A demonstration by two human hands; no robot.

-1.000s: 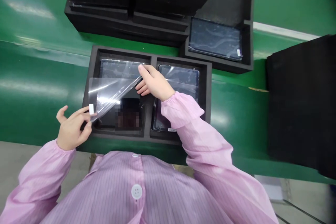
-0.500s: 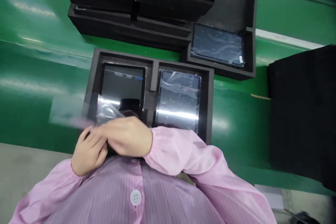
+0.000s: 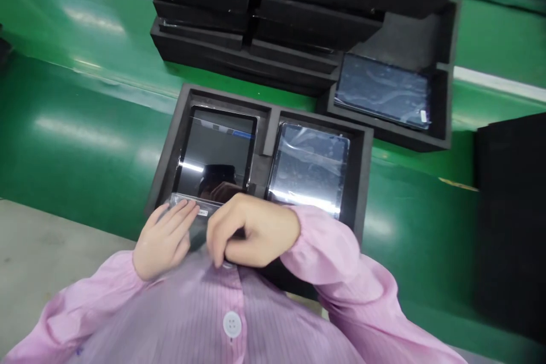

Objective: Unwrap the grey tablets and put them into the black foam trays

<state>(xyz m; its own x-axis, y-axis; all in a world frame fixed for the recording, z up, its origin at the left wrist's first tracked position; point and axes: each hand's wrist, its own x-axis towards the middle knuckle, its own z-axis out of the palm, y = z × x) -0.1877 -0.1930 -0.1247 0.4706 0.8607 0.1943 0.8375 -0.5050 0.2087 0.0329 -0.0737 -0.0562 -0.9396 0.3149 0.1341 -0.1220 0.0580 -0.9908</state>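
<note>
A black foam tray (image 3: 264,133) with two compartments lies on the green belt in front of me. Its left compartment holds a bare dark tablet (image 3: 215,153); the right one holds a tablet (image 3: 309,162) still covered with clear film. My left hand (image 3: 164,239) and my right hand (image 3: 251,230) are together close to my chest at the tray's near edge, both closed on a folded clear protective film (image 3: 194,216) with a small white tab. The right hand's fingers curl over the film; the left hand's fingers press it from the left.
Stacked black foam trays (image 3: 256,28) stand behind the tray. One at the back right holds a film-covered tablet (image 3: 381,91). A tall black foam block (image 3: 512,216) stands at the right. The green conveyor belt (image 3: 77,125) extends left; grey floor shows below it.
The clear film came fully off the left tablet. Both hands pulled it back toward my chest and gathered it into a fold. The view shifted so the trays sit further right.
</note>
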